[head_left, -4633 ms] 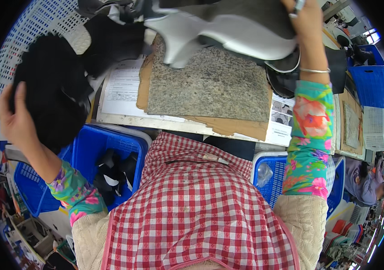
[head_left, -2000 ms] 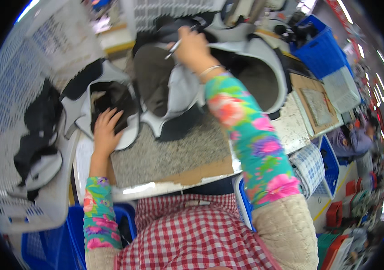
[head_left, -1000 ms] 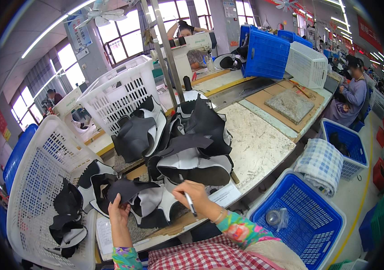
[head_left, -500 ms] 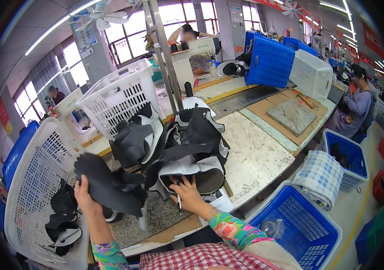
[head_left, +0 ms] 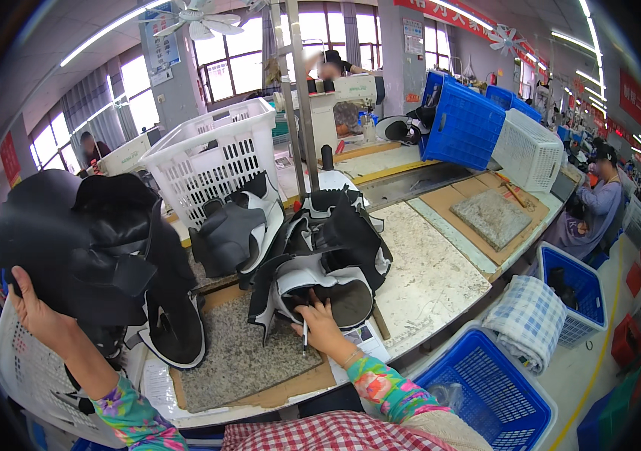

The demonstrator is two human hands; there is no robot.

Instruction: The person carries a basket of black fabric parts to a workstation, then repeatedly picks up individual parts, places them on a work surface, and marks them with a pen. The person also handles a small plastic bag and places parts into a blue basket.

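Note:
At the left, my left hand (head_left: 41, 316) is closed on the lower edge of a black boot upper (head_left: 72, 248), lifted above a white basket. Other folded black pieces hang against it, with one pale-edged opening (head_left: 174, 331) low over the stone slab. My right hand (head_left: 319, 323) has a slim pen (head_left: 305, 335) between its fingers. Those fingers reach into the opening of a pale-lined black boot upper (head_left: 313, 278) on the bench. Behind it lie more black uppers (head_left: 347, 225) in a heap, and another pale-lined upper (head_left: 226, 233) stands to their left.
A speckled stone slab (head_left: 253, 361) lies on the bench before me. White baskets (head_left: 211, 165) (head_left: 24, 361) stand behind and at the left. A metal post (head_left: 302, 98) rises behind the uppers. On the right are a blue basket (head_left: 486, 383) and a checked cloth roll (head_left: 527, 319).
My left hand has swung left and up with the black upper, uncovering more of the stone slab. The right hand stays at the pale-lined upper with the pen. My view has shifted slightly.

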